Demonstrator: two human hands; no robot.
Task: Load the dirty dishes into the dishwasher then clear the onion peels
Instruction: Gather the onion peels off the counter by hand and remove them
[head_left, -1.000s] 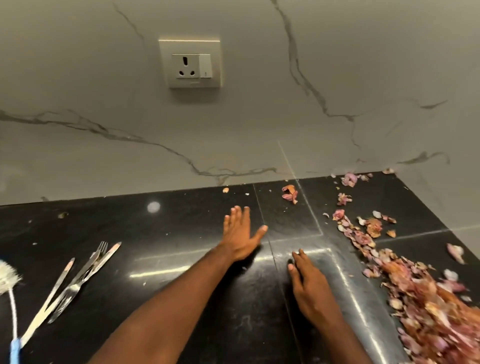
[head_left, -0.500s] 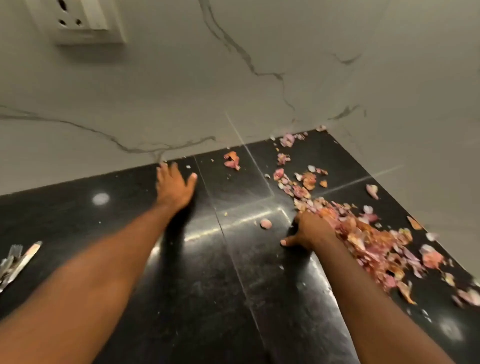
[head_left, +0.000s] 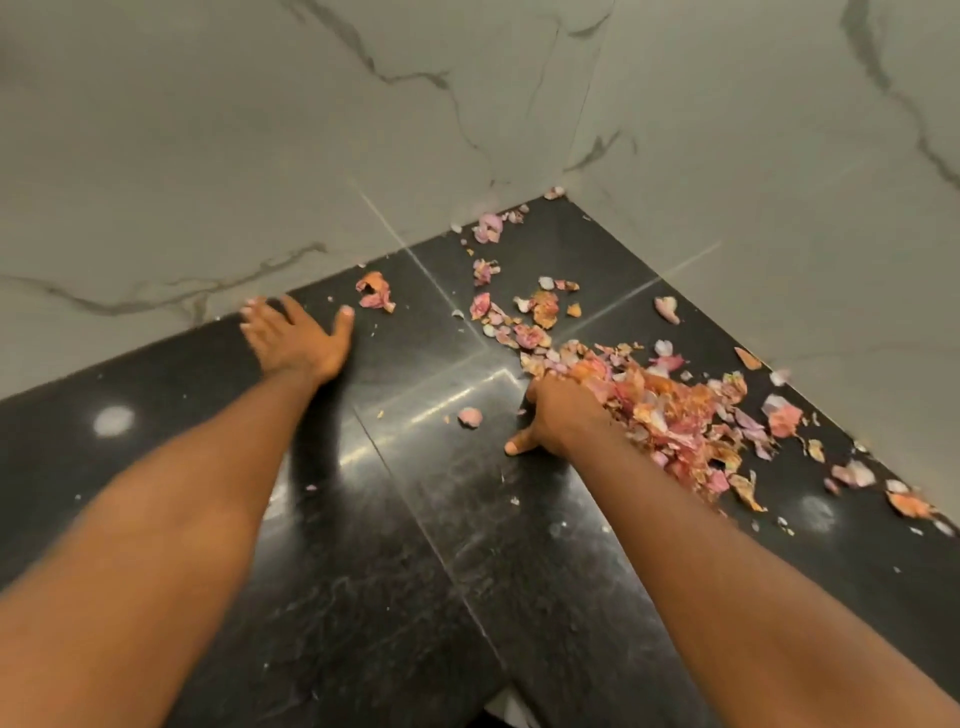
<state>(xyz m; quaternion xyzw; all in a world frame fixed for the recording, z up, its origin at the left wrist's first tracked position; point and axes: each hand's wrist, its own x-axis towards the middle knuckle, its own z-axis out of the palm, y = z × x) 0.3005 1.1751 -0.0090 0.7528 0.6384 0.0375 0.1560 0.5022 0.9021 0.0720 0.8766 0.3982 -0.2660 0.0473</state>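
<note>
Down on the black countertop (head_left: 322, 613), the onion peels (head_left: 670, 410) lay mostly as one pink and orange heap, spreading from near the corner where the two marble walls (head_left: 208, 156) met and out along the right-hand wall. Against the near edge of that heap sat the right hand (head_left: 558, 418), its thumb stretched out flat on the stone away from the heap; its fingers were buried among the peels, so I cannot tell whether they were curled or straight. Well to the left of the heap, close to the foot of the back wall, the left hand (head_left: 298, 340) rested palm down on the counter with its fingers spread and relaxed, holding nothing. Between that hand and the heap lay a loose curl of peel (head_left: 375, 292) near the back wall, and a single small piece (head_left: 470, 417) sat just left of the right hand. More scattered bits trailed from the heap toward the corner.
</note>
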